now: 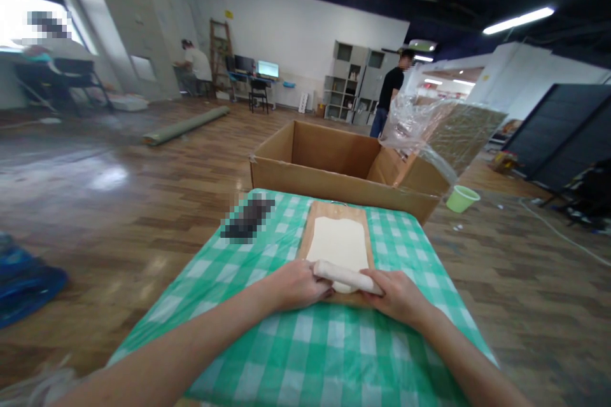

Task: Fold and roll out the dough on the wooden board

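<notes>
A flat, pale sheet of what looks like dough (pixel 338 241) lies on a wooden board (pixel 309 229). Across its near end is a whitish roll or rod (pixel 346 275), slightly tilted down to the right; whether it is a rolling pin or rolled dough is unclear. My left hand (pixel 300 285) has its fingers closed on the left end of the roll. At the right end, my right hand (pixel 397 296) grips it with thumb and fingers. Both hands are at the board's near edge, and their fingertips are partly hidden.
The board rests on a table with a green checked cloth (pixel 286 356). A blurred dark object (pixel 249 217) lies at the table's far left. Beyond the table stand a large cardboard box (pixel 319 168) and a green bucket (pixel 462 199). People are farther back.
</notes>
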`<state>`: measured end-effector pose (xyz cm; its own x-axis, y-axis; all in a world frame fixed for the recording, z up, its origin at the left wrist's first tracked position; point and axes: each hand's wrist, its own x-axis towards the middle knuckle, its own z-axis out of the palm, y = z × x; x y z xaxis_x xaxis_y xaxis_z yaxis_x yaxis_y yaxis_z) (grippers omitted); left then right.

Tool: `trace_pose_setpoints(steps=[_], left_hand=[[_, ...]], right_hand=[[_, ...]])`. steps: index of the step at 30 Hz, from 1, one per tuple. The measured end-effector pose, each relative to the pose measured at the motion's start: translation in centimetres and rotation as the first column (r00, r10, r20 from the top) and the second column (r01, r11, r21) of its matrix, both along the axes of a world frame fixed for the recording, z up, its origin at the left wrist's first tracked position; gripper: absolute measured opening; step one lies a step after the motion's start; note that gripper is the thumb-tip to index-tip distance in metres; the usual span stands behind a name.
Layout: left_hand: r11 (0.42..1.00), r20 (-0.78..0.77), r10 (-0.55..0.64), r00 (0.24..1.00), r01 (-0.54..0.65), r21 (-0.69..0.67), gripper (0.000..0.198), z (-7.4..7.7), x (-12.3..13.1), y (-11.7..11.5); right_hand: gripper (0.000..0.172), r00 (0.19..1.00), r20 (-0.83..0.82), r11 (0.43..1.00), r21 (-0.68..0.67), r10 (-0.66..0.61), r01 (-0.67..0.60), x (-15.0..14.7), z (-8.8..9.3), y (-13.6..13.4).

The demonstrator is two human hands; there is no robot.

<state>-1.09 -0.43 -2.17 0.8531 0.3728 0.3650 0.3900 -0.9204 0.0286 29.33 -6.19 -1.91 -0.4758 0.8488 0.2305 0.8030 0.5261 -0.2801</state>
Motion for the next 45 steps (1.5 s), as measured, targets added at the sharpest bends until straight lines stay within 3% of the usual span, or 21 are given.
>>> trace_pose_setpoints(steps=[3, 6, 9, 13, 16, 20, 22, 24, 27, 30, 32, 35, 39, 42, 45], left_hand=[[0.983, 0.038, -0.001, 0.999, 0.008, -0.185, 0.021, 0.7, 0.0, -0.3], [0.981, 0.025, -0.027, 0.999, 0.032, -0.192, 0.021, 1.6, 0.3, -0.5], [0.975, 0.066, 0.040, 0.997, -0.024, -0.222, 0.028, 1.9, 1.0, -0.3], [0.922, 0.230, 0.254, 0.940, -0.164, -0.351, 0.024, 2.5, 1.9, 1.0], [0.878, 0.396, 0.389, 0.832, -0.204, -0.434, 0.037, 4.9, 2.2, 2.8], [0.901, 0.504, 0.353, 0.789, -0.141, -0.410, 0.044, 10.2, 2.3, 5.5], [0.900, 0.533, 0.344, 0.773, -0.111, -0.421, 0.046, 12.2, 2.6, 7.3], [0.891, 0.528, 0.348, 0.775, -0.099, -0.442, 0.046, 13.1, 3.0, 9.6], [0.863, 0.403, 0.417, 0.815, -0.216, -0.456, 0.043, 12.0, 3.7, 13.2], [0.839, 0.287, 0.491, 0.822, -0.359, -0.408, 0.033, 9.1, 4.3, 15.6], [0.829, 0.251, 0.519, 0.817, -0.409, -0.383, 0.033, 6.8, 4.4, 15.8], [0.852, 0.202, 0.483, 0.852, -0.406, -0.330, 0.040, 3.6, 3.9, 14.2], [0.908, 0.031, 0.366, 0.930, -0.350, -0.230, 0.061, 0.5, 2.8, 10.8], [0.898, -0.075, 0.384, 0.920, -0.391, -0.203, 0.068, -0.7, 2.4, 8.6], [0.877, -0.110, 0.417, 0.902, -0.431, -0.212, 0.075, -0.9, 2.4, 6.8]], right_hand=[[0.032, 0.995, 0.060, 0.995, 0.057, 0.078, -0.082, 0.6, -0.8, 0.2], [0.026, 0.992, -0.027, 0.989, 0.085, 0.125, -0.123, 0.4, -0.4, 0.8], [0.026, 0.983, -0.181, 0.989, 0.148, 0.035, -0.008, -0.3, 1.6, 2.0], [0.013, 0.944, -0.303, 0.956, 0.214, -0.132, 0.203, -1.3, 5.8, 4.1], [0.016, 0.913, -0.384, 0.947, 0.220, -0.135, 0.233, -2.0, 9.3, 5.5], [0.024, 0.840, -0.533, 0.922, 0.270, -0.097, 0.278, -2.4, 13.3, 6.9], [0.026, 0.811, -0.578, 0.913, 0.279, -0.087, 0.297, -2.3, 14.4, 8.1], [0.027, 0.804, -0.583, 0.920, 0.240, -0.119, 0.310, -2.1, 14.6, 9.8], [0.028, 0.827, -0.484, 0.919, 0.105, -0.286, 0.379, -1.9, 13.1, 12.8], [0.024, 0.838, -0.361, 0.894, 0.026, -0.409, 0.447, -1.8, 10.4, 15.5], [0.018, 0.845, -0.317, 0.890, 0.001, -0.431, 0.455, -1.9, 8.6, 16.4], [0.015, 0.859, -0.255, 0.892, -0.036, -0.445, 0.451, -1.8, 6.4, 16.5], [0.026, 0.877, -0.187, 0.896, -0.066, -0.443, 0.438, -1.2, 4.4, 14.7], [0.030, 0.872, -0.126, 0.881, -0.080, -0.473, 0.466, 0.0, 3.3, 12.9], [0.033, 0.838, -0.046, 0.837, -0.086, -0.544, 0.540, 2.2, 2.5, 10.8]])
